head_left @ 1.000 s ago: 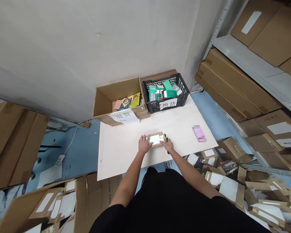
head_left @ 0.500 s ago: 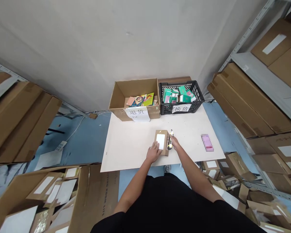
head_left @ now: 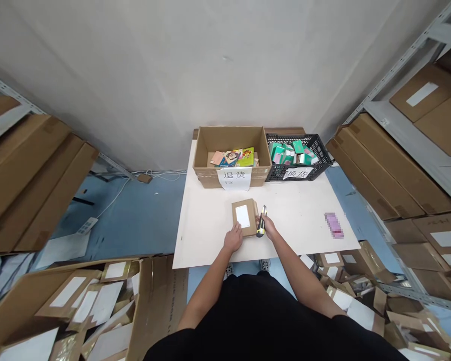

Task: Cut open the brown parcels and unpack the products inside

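Note:
On the white table a small cardboard box point(head_left: 243, 229) with a blank-looking white label lies slightly turned. My left hand point(head_left: 233, 237) grips its near left corner, with some fingers on the top. In my right hand point(head_left: 268, 226) is a black-and-yellow utility knife point(head_left: 262, 223), its tip pointing away from me. Fingers of that same hand reach to the right side of the box, where a flap or edge shows; whether they touch it is hard to see.
Behind stands an open carton point(head_left: 231, 179) with booklets, beside a black crate point(head_left: 317, 173) of small green boxes. A blurred pink item point(head_left: 334, 225) lies at the table's right. A big carton point(head_left: 146, 301) of parcels is at lower left; shelves point(head_left: 409, 118) and piled parcels point(head_left: 361, 291) are on the right.
The box has turned a little and shifted left on the table. My left hand has slid from its top to the near corner. The view has shifted slightly.

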`<state>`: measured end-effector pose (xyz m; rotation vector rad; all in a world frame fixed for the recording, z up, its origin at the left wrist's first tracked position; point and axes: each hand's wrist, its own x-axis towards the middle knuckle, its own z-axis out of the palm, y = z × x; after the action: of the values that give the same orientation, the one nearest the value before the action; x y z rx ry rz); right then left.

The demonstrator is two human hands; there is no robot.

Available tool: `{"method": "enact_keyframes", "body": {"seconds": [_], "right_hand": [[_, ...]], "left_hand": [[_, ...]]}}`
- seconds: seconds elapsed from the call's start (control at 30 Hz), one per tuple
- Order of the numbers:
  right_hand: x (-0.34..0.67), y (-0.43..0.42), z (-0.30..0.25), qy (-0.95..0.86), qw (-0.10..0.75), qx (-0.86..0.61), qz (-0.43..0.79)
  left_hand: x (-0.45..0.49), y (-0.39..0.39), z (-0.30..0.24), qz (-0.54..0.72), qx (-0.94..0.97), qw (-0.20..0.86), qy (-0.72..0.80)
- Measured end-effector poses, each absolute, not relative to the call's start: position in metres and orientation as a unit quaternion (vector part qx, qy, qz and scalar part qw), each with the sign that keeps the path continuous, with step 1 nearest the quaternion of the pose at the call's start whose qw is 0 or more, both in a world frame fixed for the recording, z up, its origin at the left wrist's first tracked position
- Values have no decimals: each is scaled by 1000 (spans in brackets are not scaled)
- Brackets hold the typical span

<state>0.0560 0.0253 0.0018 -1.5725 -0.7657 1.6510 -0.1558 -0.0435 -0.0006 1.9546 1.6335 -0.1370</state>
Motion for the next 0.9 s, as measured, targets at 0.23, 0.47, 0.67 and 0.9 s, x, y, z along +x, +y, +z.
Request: {"method": "enact_keyframes", "body": {"seconds": [0.23,0.47,0.67,0.9], "right_hand": [[-9,31,20,-334,332,-589,657],[-57,36,34,-514,207,-655,513],[-103,57,54,-673,26,-650,352],[-121,48,56,-690,-52,-663,287]], "left_hand": [[-226,-42,11,40,653,219,723],[-257,10,26,-96,754,309,572],[-262,9,22,-80,759,326,558],[-266,2,20,-52,746,326,578]]}}
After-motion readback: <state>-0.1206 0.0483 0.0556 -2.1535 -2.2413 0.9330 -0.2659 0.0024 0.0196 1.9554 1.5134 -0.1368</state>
